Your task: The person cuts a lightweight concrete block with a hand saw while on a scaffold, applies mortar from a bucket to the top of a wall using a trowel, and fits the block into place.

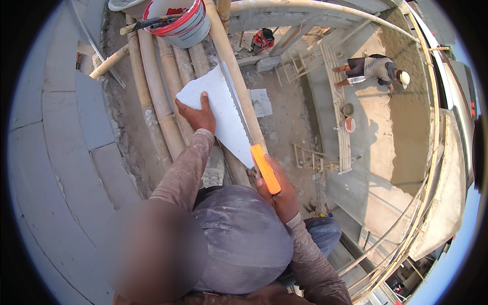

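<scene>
Standing on a scaffold of bamboo poles (152, 96), the person presses the left hand (199, 116) flat, fingers spread, on a white block (218, 109) lying across the poles. The right hand (278, 190) is closed around the orange handle of a saw (251, 140), its blade along the block's right edge. A red-rimmed bucket (183, 20) stands ahead. A grey block wall (56, 132) curves on the left. Far below, another worker (373, 68) bends over the grey concrete floor (386, 127).
</scene>
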Tool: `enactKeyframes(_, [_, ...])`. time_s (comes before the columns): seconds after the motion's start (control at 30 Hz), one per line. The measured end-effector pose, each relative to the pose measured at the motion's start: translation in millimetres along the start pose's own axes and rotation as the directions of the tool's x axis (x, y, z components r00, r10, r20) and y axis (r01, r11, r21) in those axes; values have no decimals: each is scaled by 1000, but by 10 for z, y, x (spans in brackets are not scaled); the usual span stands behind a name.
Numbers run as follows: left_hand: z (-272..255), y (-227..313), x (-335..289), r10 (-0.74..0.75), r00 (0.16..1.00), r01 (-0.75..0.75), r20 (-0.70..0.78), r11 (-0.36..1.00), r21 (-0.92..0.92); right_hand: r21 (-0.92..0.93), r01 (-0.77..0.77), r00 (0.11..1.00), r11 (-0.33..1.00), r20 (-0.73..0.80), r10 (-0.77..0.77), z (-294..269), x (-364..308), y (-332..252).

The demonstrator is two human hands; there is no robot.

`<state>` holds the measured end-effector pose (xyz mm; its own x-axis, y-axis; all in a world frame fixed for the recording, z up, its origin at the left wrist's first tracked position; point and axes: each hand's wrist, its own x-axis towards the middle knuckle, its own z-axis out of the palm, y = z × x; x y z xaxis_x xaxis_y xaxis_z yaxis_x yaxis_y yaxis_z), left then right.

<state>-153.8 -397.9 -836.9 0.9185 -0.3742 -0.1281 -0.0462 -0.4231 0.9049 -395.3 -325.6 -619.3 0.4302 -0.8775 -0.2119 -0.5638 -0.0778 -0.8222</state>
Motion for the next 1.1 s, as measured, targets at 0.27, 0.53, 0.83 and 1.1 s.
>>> enactKeyframes(0.27, [-74,-70,19,35,999,-35,-20,999,28,-41,-166,983,985,72,168,-442,-986,-243])
enactKeyframes(0.53, [19,-2,-42,53,998,-52,-36,998,44,48,-38,999,998,36,37,-48,-187,14])
enactKeyframes(0.83, [5,-97,-24,45,998,-43,-53,999,31,10,-195,979,981,67,194,-463,-1049,-172])
enactKeyframes(1.1, [-36,-251,79,52,998,-49,21,994,-99,51,36,999,998,25,-38,-85,-50,99])
